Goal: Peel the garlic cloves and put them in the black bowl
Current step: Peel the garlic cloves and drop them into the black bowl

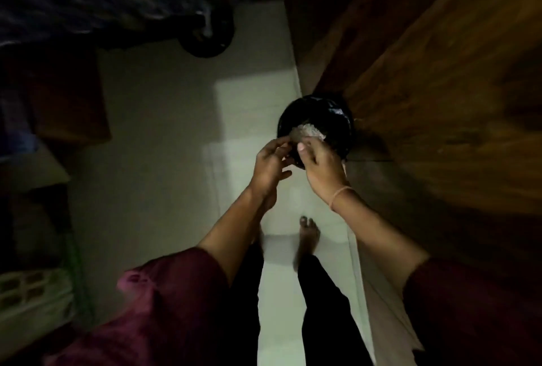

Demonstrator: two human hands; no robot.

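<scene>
- Nearest to us, a maroon sleeve point(176, 292) covers the left upper arm, and a bare foot point(308, 233) stands on the pale floor point(176, 131) beneath the forearms.
- Our left hand point(271, 160) and right hand point(319, 166) meet just short of the black bowl point(322, 104), fingertips close together at its near rim. The right wrist wears a thin band point(340, 194).
- The left hand's fingers curl in towards the right thumb point(302, 147). The right hand's fingers are also curled and reach over the rim. It is too dim and blurred for us to tell whether either hand pinches a clove or grips the rim.
- The bowl lies straight ahead of both hands and touches them or nearly so. The right hand is slightly nearer its middle.
- Inside the bowl, against the near wall, sits a pale heap point(308, 132). We cannot tell whether it is cloves or skins.
- The bowl rests at the left edge of the wooden surface point(440, 87), partly overhanging the floor, so we judge that any drop needs only a short forward reach.
</scene>
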